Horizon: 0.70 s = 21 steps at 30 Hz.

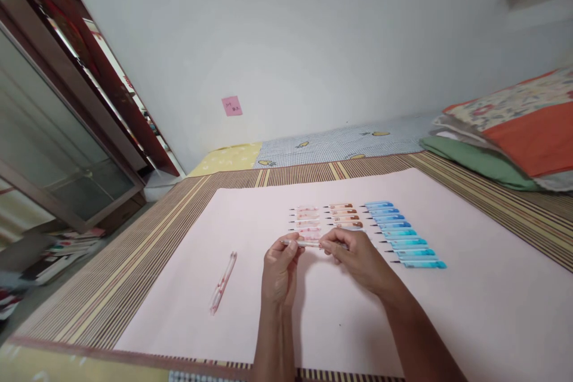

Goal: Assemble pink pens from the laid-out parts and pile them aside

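Both my hands are raised a little above a pale pink sheet, holding one slim whitish pen [308, 243] level between them. My left hand [282, 268] pinches its left end between thumb and fingers. The fingers of my right hand [353, 253] close on its right end and cover part of it. Just beyond my hands lie columns of pens with dark tips pointing left: pink-patterned pens [307, 215], brown-ended pens [344, 210] and blue to turquoise pens [409, 242]. My hands hide the nearer parts of the first two columns.
Clear pens with pink marks [223, 284] lie slantwise to the left on the pink sheet [188, 310]. A striped mat [89, 286] is underneath. Folded bedding [514, 131] is piled at the back right. A pink note [231, 105] sticks to the wall.
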Each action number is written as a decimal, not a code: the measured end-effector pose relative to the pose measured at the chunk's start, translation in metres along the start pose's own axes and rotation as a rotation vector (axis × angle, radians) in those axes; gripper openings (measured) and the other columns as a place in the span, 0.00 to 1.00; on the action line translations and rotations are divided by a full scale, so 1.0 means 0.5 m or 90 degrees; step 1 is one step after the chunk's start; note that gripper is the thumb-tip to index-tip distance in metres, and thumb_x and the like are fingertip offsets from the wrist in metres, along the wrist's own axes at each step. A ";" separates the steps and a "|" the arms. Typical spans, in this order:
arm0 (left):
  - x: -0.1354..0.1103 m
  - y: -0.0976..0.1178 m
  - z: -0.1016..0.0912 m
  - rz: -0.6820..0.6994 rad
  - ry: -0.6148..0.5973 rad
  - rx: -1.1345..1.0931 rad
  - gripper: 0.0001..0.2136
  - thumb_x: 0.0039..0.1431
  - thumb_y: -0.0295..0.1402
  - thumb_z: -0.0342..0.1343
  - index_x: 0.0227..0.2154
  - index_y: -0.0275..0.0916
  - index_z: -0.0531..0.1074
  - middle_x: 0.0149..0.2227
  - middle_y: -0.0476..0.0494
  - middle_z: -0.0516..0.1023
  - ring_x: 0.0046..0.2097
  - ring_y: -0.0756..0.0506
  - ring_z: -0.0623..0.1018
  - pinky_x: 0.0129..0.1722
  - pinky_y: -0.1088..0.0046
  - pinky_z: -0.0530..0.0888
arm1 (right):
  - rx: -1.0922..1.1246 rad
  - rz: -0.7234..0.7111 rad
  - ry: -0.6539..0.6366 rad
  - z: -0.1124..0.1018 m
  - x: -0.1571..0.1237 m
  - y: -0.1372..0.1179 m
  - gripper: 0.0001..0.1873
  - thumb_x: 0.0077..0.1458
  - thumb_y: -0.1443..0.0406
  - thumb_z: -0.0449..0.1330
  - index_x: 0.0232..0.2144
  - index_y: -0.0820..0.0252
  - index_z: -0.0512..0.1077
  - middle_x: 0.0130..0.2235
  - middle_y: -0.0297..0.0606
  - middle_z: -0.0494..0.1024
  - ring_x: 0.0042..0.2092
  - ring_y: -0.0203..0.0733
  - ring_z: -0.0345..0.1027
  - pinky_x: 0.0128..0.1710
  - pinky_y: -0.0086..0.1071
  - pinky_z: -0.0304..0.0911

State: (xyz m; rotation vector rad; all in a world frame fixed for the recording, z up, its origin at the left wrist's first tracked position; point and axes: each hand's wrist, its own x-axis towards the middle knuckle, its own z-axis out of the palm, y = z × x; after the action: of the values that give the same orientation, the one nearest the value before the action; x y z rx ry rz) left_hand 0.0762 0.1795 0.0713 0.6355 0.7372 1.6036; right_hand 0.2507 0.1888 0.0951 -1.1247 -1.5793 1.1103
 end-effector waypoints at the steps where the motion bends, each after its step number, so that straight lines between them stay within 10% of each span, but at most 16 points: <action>1: 0.000 -0.001 0.000 -0.001 0.000 -0.001 0.17 0.38 0.34 0.79 0.32 0.33 0.83 0.33 0.43 0.83 0.36 0.50 0.80 0.39 0.77 0.79 | 0.011 0.003 0.000 0.000 0.001 0.000 0.14 0.56 0.54 0.62 0.27 0.58 0.75 0.28 0.33 0.75 0.29 0.36 0.65 0.30 0.31 0.59; 9: 0.009 -0.008 0.000 -0.051 0.158 -0.142 0.05 0.52 0.23 0.70 0.32 0.34 0.81 0.35 0.43 0.82 0.33 0.52 0.81 0.34 0.81 0.80 | 0.336 0.094 0.080 0.004 0.010 0.009 0.28 0.53 0.41 0.63 0.38 0.60 0.80 0.29 0.37 0.77 0.29 0.38 0.70 0.31 0.33 0.63; 21: 0.004 -0.018 0.004 -0.013 0.135 -0.157 0.05 0.52 0.25 0.70 0.32 0.34 0.81 0.36 0.42 0.82 0.36 0.51 0.81 0.40 0.79 0.80 | 0.512 0.078 -0.039 0.027 0.004 0.018 0.21 0.58 0.48 0.64 0.44 0.57 0.79 0.36 0.40 0.77 0.31 0.37 0.66 0.31 0.32 0.63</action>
State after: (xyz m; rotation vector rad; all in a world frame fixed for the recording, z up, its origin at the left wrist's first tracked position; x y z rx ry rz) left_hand 0.0832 0.1827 0.0658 0.2822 0.6815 1.7270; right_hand 0.2389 0.1903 0.0839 -0.6401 -0.9416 1.6637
